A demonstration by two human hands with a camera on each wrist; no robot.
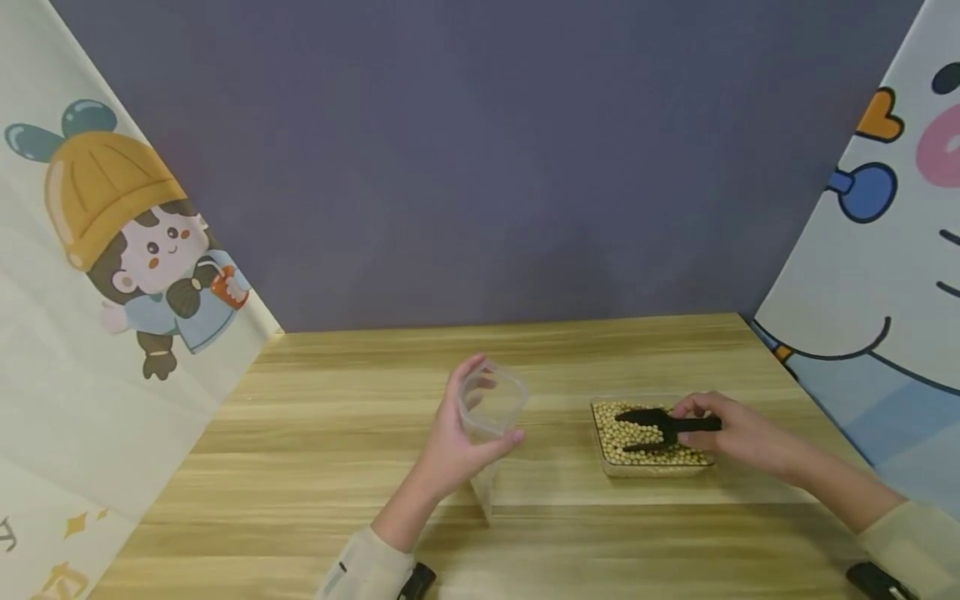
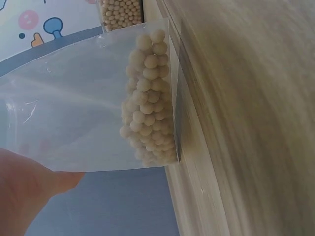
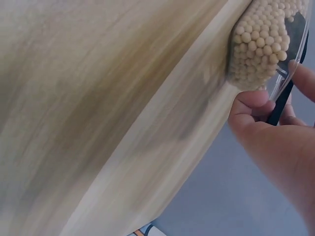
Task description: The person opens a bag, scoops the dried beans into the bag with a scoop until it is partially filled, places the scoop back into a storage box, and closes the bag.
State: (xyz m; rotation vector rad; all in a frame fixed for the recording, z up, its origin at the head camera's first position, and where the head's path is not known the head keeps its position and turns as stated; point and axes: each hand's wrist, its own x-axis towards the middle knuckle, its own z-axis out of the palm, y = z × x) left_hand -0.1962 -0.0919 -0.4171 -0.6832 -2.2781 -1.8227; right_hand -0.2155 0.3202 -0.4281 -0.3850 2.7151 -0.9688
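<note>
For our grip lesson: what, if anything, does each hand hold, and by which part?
Left hand: clear bag, around its open top. Right hand: black scoop, by its handle.

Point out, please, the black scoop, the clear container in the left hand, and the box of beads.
Black scoop [image 1: 670, 426]: head view, where blade meets handle.
Clear container [image 2: 83, 115]: left wrist view, bare side wall.
Box of beads [image 1: 654, 472]: head view, front wall.

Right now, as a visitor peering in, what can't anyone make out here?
- Left wrist view: the mouth of the clear bag is cut off by the left edge.
- Head view: the beans in the bag are hidden by the left hand.
- Head view: part of the black scoop's handle is covered by the right hand.
- Right wrist view: the clear box is cut off by the top edge.
</note>
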